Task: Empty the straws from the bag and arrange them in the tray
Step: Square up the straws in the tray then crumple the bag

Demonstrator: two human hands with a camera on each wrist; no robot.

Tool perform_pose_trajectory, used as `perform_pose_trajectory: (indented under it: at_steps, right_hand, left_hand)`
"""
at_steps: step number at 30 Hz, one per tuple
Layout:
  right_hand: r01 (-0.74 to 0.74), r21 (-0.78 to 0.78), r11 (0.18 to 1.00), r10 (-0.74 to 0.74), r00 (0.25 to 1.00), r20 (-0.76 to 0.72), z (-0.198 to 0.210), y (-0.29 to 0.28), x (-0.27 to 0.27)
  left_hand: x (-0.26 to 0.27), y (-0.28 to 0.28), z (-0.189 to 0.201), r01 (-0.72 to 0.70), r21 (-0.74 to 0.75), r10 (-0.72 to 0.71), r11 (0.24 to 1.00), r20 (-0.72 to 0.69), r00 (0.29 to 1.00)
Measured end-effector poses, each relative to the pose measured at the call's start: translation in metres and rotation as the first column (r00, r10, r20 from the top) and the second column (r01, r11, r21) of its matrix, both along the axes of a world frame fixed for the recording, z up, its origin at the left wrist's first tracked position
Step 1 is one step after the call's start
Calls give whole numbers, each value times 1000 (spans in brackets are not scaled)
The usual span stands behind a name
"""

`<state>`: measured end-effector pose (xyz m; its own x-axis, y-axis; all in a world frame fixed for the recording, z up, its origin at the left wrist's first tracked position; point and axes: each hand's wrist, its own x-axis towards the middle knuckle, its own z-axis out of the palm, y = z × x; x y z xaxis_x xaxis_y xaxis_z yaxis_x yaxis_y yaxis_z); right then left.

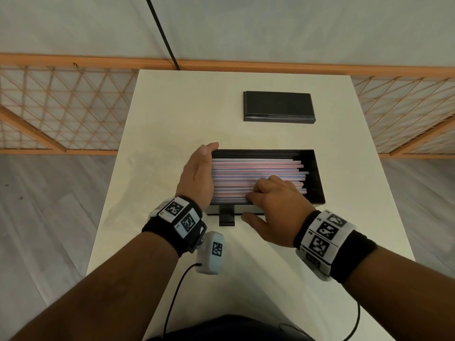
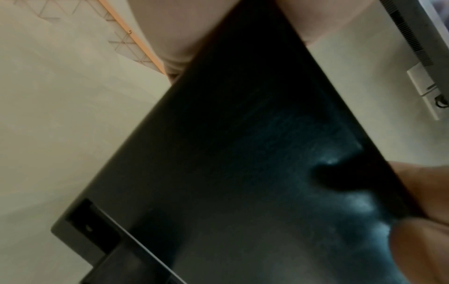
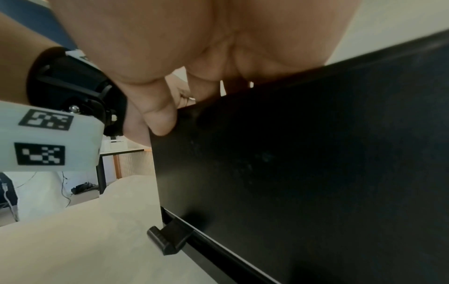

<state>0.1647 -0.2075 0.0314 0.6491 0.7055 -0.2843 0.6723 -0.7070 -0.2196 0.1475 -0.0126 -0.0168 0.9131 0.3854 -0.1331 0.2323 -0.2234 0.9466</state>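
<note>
A black tray (image 1: 314, 168) sits mid-table, full of pink, white and blue straws (image 1: 256, 168) lying lengthwise, their right ends uneven. My left hand (image 1: 197, 173) stands on edge with straight fingers pressed flat against the tray's left end. My right hand (image 1: 275, 203) reaches over the front wall, with bent fingers down on the near straws and the thumb outside on the table. The left wrist view shows mostly the tray's dark wall (image 2: 243, 153). In the right wrist view my palm (image 3: 194, 38) hangs above the tray's front wall (image 3: 316, 153). No bag is in view.
A flat black lid (image 1: 279, 107) lies further back on the white table (image 1: 172, 119). A small black tab (image 1: 226, 216) sticks out from the tray's front. An orange lattice fence (image 1: 61, 107) stands beyond the table's far edge. Grey floor lies on both sides.
</note>
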Motion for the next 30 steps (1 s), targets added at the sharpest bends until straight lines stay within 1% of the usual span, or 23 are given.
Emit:
perform_pose_trajectory:
  at_steps: [10,11,12,13,15,16,17,18,20,21,22,23,24,25,27,29,30]
  right_hand:
    - [13,62,998,-16,999,40,-4,-1,-2]
    - [24,82,996,-27,999,45,-4,-1,-1]
    - [41,114,993,-47,998,52,-3,-2,0]
    - [70,164,984,-80,995,56,-2,-3,1]
    - [158,324,933,-182,982,46,2,-8,8]
    - [203,404,892,-235,972,31,5,-12,14]
    - [246,466,850,-285,958,13,11,-16,20]
    - [288,508,812,-332,943,-3,17,-19,27]
    - [356,550,755,-409,912,-28,29,-25,41]
    - [374,565,735,-434,900,-31,35,-27,46]
    - [384,580,718,-452,892,-30,40,-28,51]
    - [394,593,702,-467,884,-34,45,-29,54]
    - [404,607,684,-480,876,-42,48,-29,56]
    - [415,620,665,-492,869,-54,51,-29,57]
    - [426,630,650,-502,862,-65,55,-28,56]
    - [432,602,671,-496,866,-69,55,-23,51]
    - [430,584,689,-487,871,-67,54,-20,48]
  left_hand:
    - [-2,0,4,-5,-2,5,1000,-16,1000]
    - [-2,3,5,-33,7,33,999,-18,999]
    - [-1,8,6,-90,23,90,996,-28,996]
    - [0,17,8,-177,61,180,982,-46,983]
    - [3,44,10,-336,217,364,916,-106,925]
    - [3,58,10,-347,301,407,888,-166,898]
    - [2,69,7,-305,348,402,886,-252,880]
    - [0,77,2,-235,352,362,906,-358,861]
    - [-8,81,-13,-93,265,231,960,-558,797]
    - [-14,79,-23,-39,212,169,976,-637,752]
    - [-22,75,-32,26,177,106,984,-695,711]
    - [-31,70,-41,118,174,51,978,-739,672]
    - [-39,67,-50,208,210,26,955,-761,648]
    - [-46,65,-57,258,266,37,929,-759,650]
    - [-51,65,-62,245,363,107,899,-725,680]
    - [-48,71,-61,201,426,173,882,-689,704]
    - [-44,73,-54,183,447,197,876,-677,709]
